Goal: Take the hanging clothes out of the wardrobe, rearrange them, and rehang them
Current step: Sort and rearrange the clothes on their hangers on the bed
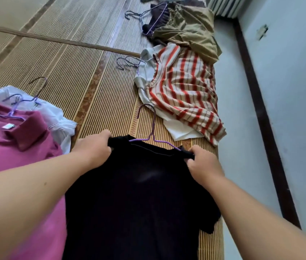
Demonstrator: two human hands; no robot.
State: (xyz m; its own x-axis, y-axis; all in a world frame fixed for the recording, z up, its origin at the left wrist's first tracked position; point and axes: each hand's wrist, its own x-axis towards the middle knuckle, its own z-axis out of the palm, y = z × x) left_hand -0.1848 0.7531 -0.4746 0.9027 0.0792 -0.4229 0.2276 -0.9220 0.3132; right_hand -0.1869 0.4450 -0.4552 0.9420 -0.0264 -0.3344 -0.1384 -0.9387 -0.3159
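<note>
While pinching the black shirt (135, 194) at each shoulder, left hand (94, 147) and right hand (202, 164), near the mat's (84, 76) right edge. Bare mat far left. Striped shirt (184, 94) just beyond.

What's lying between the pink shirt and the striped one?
Head view: mostly bare bamboo mat separates pink shirt from striped shirt.
</note>
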